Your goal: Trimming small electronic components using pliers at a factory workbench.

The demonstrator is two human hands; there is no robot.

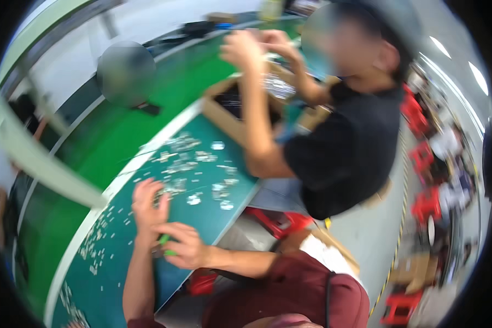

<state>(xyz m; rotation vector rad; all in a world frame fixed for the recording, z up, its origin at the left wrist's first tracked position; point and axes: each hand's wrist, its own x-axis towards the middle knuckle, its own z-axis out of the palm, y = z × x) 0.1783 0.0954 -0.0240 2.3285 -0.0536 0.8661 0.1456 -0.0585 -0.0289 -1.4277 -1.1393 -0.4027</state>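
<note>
My left hand (150, 206) is raised over the teal tabletop (194, 232), with its fingers curled toward the thumb. A small thing seems to be between them, but blur hides what it is. Just below, my right hand (183, 245) is closed on a tool with bright green handles (165, 239); its working end cannot be made out. The right fingertips reach close to the left wrist. Beyond my hands lie loose clusters of small silvery parts (183, 164), and many tiny pale pieces (95, 243) are scattered to the left.
At the right, a co-worker in a black shirt (347, 147) has both hands raised above a cardboard box (227, 123) holding dark and shiny things. A white ledge (126, 177) separates the tabletop from a green surface (175, 79). Red stools (426, 205) stand farther right.
</note>
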